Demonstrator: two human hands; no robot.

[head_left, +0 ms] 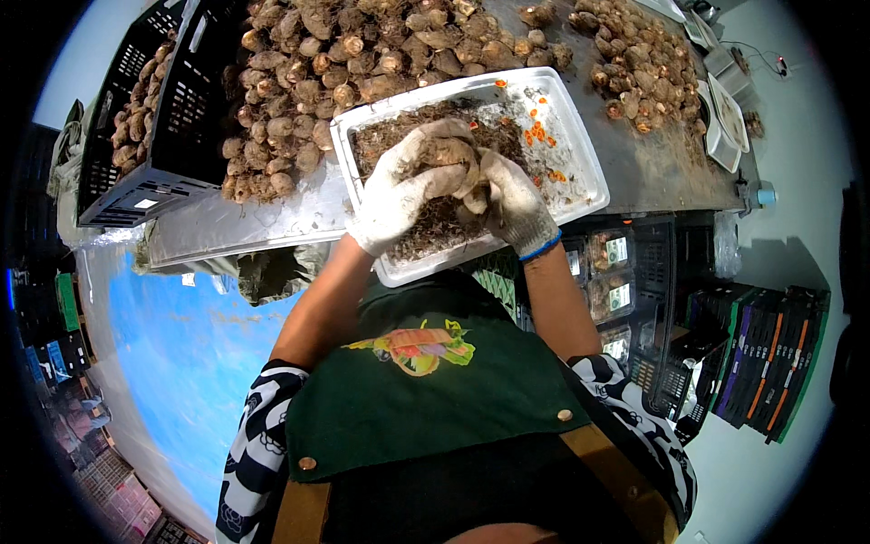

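Note:
Both my hands wear white work gloves stained brown and meet above a white tray (pixel 594 186). My left hand (pixel 408 181) is closed around a brown taro corm (pixel 472 186), which its fingers and soiled glove partly cover. From the other side my right hand (pixel 515 201), with a blue cuff edge, is closed on the same taro. Whether a small tool sits in the right fingers is hidden. Dark root fibres and peelings (pixel 435 228) cover much of the tray's floor. Small orange pieces (pixel 539 134) lie on its right side.
A large heap of taro (pixel 353 54) lies behind the tray on the metal table (pixel 217 227); a smaller heap (pixel 643 68) is at the far right. A black crate (pixel 177 118) with taro stands at the left. Packed clear boxes (pixel 609 295) and stacked black crates (pixel 757 363) are below right.

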